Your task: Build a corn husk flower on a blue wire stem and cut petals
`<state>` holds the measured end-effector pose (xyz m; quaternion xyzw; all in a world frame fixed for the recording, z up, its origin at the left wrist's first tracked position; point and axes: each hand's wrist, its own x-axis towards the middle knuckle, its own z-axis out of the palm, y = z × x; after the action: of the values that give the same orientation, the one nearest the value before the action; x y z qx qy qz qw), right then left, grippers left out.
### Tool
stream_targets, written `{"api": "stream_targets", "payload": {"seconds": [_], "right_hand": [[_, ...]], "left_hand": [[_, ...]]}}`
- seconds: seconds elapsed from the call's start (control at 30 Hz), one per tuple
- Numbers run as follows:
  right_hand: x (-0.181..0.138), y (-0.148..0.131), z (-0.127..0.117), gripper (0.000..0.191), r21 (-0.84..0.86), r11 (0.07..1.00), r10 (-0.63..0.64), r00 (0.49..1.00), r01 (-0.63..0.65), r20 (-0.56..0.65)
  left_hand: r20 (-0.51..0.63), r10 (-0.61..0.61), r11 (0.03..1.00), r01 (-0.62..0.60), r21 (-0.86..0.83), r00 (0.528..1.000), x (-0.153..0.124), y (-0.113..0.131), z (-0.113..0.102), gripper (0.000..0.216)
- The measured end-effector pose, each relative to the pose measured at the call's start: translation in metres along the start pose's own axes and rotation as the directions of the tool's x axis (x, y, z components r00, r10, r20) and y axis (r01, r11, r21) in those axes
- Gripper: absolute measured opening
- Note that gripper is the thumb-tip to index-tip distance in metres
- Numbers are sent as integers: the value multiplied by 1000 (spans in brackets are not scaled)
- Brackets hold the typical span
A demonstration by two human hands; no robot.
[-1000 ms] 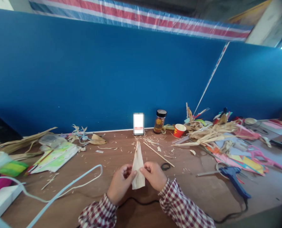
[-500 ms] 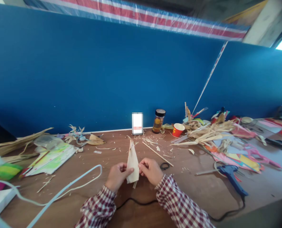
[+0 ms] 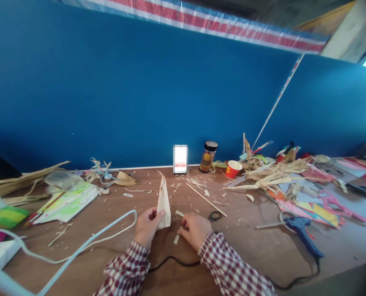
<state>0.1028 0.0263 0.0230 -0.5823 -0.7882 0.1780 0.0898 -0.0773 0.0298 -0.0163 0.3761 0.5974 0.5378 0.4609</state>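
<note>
The pale husk, pinched in the left hand's grip over the desk, has shifted left, away from the right hand, so one hand alone supports it; the right's narrow grip meets a thin strip, whether holding it I cannot tell.

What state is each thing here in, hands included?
Left hand: closed on the husk
Husk: held, wide end nearer
Right hand: pinching a pale strip
Pale strip: partly hidden
Jar: upright, lid on
Paper cup: upright, open-topped
Glue gun: lying down, cord attached
Pink scissors: lying down
Stick: lying flat
</note>
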Motion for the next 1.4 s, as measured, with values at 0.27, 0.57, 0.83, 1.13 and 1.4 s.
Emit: {"api": "stream_targets", "payload": {"seconds": [0.27, 0.57, 0.83, 1.13, 1.4], "right_hand": [[1, -3, 3, 14, 83, 994, -71, 997, 71, 0], [-2, -4, -10, 9, 361, 905, -236, 972, 225, -14], [14, -13, -13, 17, 534, 813, -246, 968, 233, -49], [21, -7, -2, 18, 360, 909, -172, 976, 211, -136], [22, -7, -3, 20, 355, 910, -179, 975, 214, -131]], "left_hand": [[57, -27, 999, 29, -42, 998, 2, -8, -1, 38], [75, -28, 999, 30, -28, 997, -5, 2, 5, 33], [301, -24, 997, 45, -65, 953, -13, 6, 14, 33], [380, 5, 992, 44, -120, 925, -13, 5, 15, 33], [423, -11, 992, 64, -111, 906, -14, 5, 12, 36]]}}
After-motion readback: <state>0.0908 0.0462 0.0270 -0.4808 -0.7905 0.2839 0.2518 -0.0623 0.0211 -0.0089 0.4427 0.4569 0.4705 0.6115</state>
